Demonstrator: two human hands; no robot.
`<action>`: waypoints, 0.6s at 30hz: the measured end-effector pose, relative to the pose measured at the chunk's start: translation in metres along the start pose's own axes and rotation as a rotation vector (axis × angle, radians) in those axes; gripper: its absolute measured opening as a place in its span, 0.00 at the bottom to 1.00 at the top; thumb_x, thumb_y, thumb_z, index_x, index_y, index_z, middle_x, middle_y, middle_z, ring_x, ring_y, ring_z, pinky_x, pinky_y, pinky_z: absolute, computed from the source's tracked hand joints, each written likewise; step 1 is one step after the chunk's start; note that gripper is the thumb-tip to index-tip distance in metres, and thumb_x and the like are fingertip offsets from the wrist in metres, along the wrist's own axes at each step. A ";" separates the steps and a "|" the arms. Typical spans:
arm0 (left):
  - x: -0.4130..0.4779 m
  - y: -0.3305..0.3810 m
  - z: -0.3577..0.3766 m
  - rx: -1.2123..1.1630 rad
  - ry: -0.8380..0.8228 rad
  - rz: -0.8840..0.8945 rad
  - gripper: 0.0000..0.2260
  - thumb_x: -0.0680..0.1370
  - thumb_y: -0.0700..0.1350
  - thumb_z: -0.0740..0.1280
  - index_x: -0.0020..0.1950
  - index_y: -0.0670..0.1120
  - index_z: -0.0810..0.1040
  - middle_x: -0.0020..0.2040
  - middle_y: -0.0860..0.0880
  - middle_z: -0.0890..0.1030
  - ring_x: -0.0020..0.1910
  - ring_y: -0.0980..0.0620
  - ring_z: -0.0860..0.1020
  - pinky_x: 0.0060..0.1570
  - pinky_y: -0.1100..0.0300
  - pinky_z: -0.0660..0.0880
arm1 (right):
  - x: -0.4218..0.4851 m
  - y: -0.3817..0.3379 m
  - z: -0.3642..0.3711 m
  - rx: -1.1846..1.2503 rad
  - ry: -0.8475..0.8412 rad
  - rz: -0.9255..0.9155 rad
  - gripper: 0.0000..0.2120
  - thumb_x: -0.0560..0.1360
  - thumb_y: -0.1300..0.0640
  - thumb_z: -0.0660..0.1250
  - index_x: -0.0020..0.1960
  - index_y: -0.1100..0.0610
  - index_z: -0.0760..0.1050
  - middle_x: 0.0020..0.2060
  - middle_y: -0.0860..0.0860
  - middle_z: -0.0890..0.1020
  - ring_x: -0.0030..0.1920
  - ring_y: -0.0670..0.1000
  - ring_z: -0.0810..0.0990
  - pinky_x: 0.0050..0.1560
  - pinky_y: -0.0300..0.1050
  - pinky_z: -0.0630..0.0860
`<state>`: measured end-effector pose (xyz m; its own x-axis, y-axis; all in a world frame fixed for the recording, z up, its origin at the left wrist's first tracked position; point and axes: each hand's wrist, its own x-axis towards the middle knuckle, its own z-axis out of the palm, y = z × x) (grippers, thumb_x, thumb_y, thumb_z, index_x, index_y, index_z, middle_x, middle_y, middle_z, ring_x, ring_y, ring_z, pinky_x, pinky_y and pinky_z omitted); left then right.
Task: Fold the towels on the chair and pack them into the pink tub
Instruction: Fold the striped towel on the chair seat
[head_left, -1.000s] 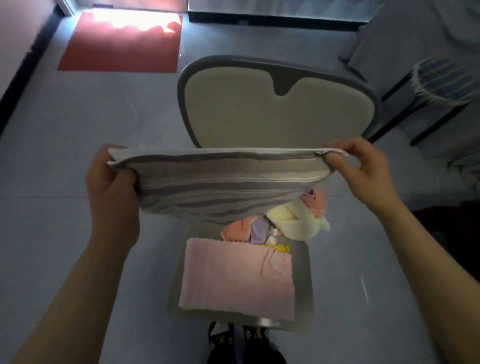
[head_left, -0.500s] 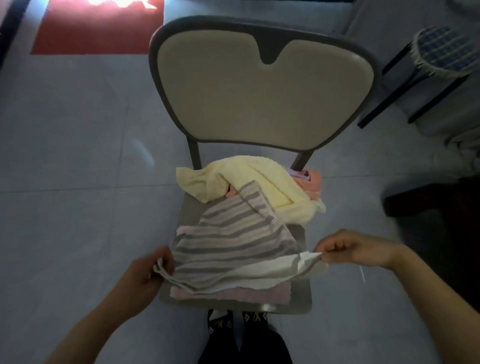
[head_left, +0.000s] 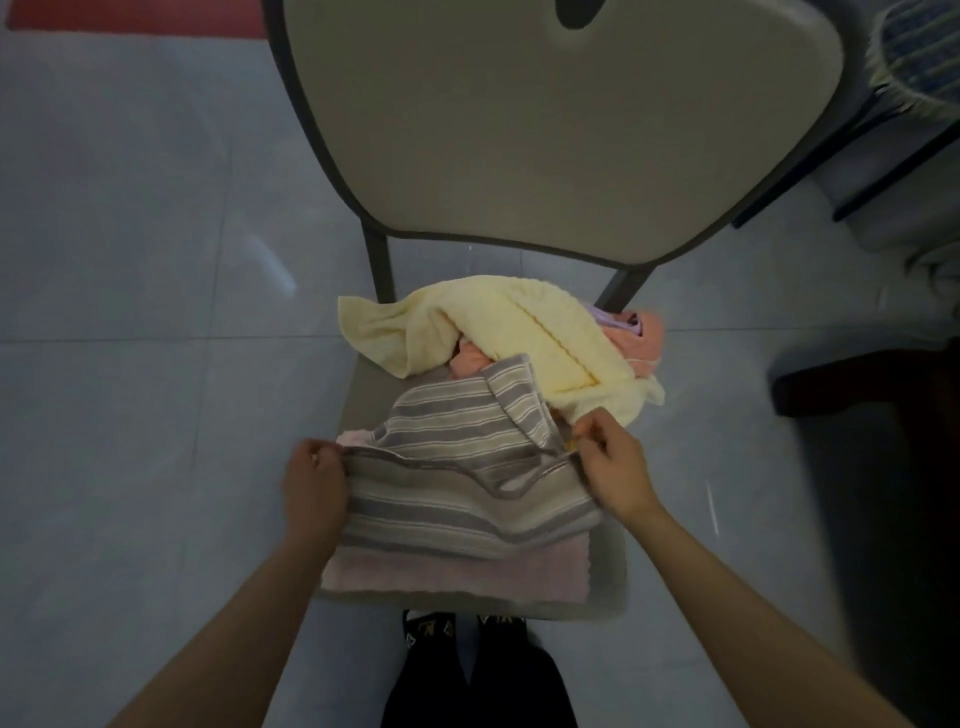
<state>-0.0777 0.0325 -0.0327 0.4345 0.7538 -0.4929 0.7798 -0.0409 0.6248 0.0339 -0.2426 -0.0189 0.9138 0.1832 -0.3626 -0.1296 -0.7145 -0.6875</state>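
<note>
A grey-and-white striped towel (head_left: 457, 483) lies folded over on the chair seat (head_left: 363, 395), on top of a flat pink towel (head_left: 467, 571). My left hand (head_left: 311, 483) pinches its left corner and my right hand (head_left: 613, 462) pinches its right corner, both at the folded edge. Behind it a crumpled yellow towel (head_left: 519, 332) lies heaped over orange-pink (head_left: 644, 338) and lilac cloths. The pink tub is not in view.
The chair's cream backrest (head_left: 545, 119) rises right behind the pile. Grey tiled floor (head_left: 130, 364) surrounds the chair. Dark furniture legs (head_left: 857, 384) and a blue checked item (head_left: 919, 57) stand at the right. My shoes (head_left: 467, 629) show under the seat's front edge.
The striped towel, held up and spread a second ago, was lowered onto the pink towel. Both hands then carried its near edge away from me, folding it over itself.
</note>
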 end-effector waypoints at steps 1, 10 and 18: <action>0.003 0.002 0.003 0.016 0.045 -0.067 0.09 0.78 0.39 0.59 0.54 0.37 0.75 0.53 0.36 0.78 0.54 0.38 0.75 0.51 0.50 0.68 | 0.004 -0.008 0.006 0.057 0.102 0.035 0.05 0.76 0.65 0.60 0.43 0.58 0.72 0.36 0.52 0.78 0.38 0.53 0.75 0.40 0.47 0.69; 0.027 0.003 0.000 0.435 -0.223 -0.027 0.15 0.74 0.51 0.67 0.41 0.38 0.77 0.46 0.35 0.81 0.48 0.37 0.79 0.46 0.52 0.72 | 0.057 -0.054 0.043 -0.173 0.071 0.034 0.14 0.76 0.42 0.61 0.46 0.53 0.72 0.36 0.51 0.78 0.38 0.53 0.76 0.37 0.45 0.69; 0.026 0.013 -0.013 0.285 -0.430 0.092 0.12 0.76 0.49 0.67 0.40 0.41 0.80 0.39 0.42 0.82 0.38 0.48 0.76 0.38 0.58 0.69 | 0.066 -0.034 0.024 0.177 0.193 0.183 0.14 0.78 0.52 0.62 0.37 0.58 0.73 0.35 0.54 0.77 0.39 0.52 0.71 0.40 0.44 0.66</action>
<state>-0.0624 0.0595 -0.0297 0.6063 0.4041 -0.6849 0.7952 -0.3164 0.5173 0.0891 -0.1896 -0.0346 0.9230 -0.0814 -0.3762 -0.3485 -0.5918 -0.7269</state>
